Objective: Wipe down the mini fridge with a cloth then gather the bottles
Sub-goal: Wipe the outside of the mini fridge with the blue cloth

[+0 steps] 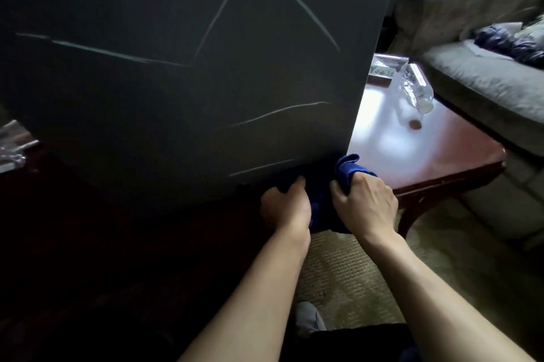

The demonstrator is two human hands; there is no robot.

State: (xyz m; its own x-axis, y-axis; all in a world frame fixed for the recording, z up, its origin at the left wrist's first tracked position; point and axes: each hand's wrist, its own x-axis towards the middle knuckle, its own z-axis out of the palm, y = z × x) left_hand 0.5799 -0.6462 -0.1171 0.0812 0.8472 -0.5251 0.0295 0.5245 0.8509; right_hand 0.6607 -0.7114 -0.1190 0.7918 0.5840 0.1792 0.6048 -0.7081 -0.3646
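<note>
Both sets of fingers are curled tight into the blue cloth (347, 173). The left hand (285, 205) has its fingertips dug into the dark bunched part of it, and the right hand (365, 202) is clamped round the brighter fold that pokes up at its 12 o'clock. The two hands sit just beside each other, cloth between them, right at the lower right corner of the mini fridge (176, 67).

That fridge panel fills everything from 9 round to 1 o'clock of the hands: dark, matte, with a few pale scratch-looking streaks across it. Can't tell if those are dirt or actual scratches.

Off at 2 o'clock there's a glossy wooden table (459, 161) with a clear bottle (415, 88) lying on its side, white cap pointing toward the table's near edge. Sofa (485, 73) is behind that.

What I'd worry about: with the cloth wadded up like that, you'd mostly be pushing grime around instead of lifting it, and the corner is where it collects. Also, that bottle is on its side on a slick top, so any bump to the table from an elbow could probably send it rolling off.
</note>
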